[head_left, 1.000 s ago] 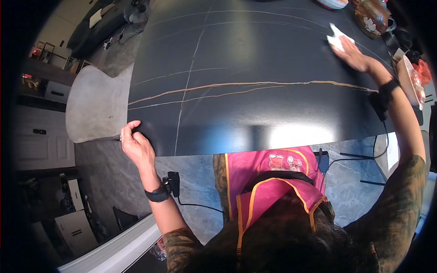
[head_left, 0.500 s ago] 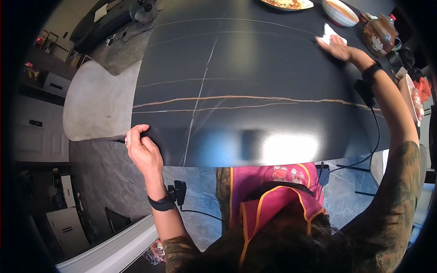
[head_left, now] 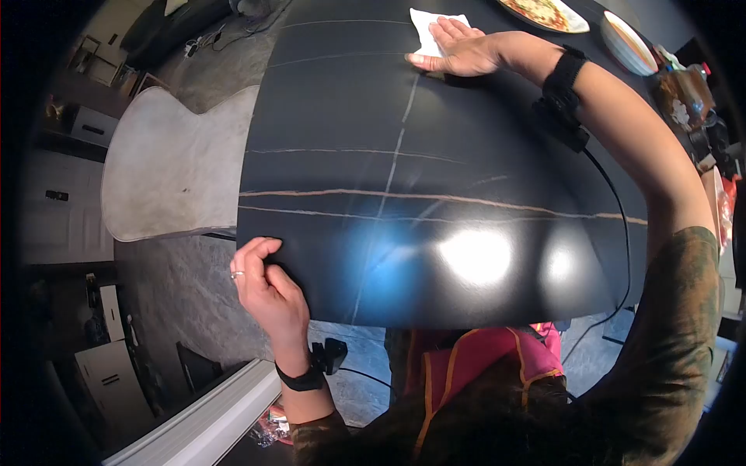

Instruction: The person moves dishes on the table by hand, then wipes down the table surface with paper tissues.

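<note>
Near the far side of the black table (head_left: 326, 171), my right hand (head_left: 458, 53) lies flat with its fingers spread, pressing on a white cloth or tissue (head_left: 427, 29). The thumb and fingertips rest over the cloth, whose far part sticks out beyond them. At the table's near left corner is my left hand (head_left: 270, 289), with a ring on one finger. Its fingers curl over the table edge, and what their undersides touch is partly hidden.
An oval plate of food (head_left: 548, 14) and a white bowl (head_left: 628, 45) stand at the back right. Beyond them sits a brown container (head_left: 685, 97). A grey chair (head_left: 175, 163) adjoins the table's left edge. A black cable (head_left: 622, 225) hangs from my right wrist.
My right hand has swept left across the table with the white cloth beneath it. My left hand stays at the corner. The view has shifted, and more of the plate and bowl shows than at first.
</note>
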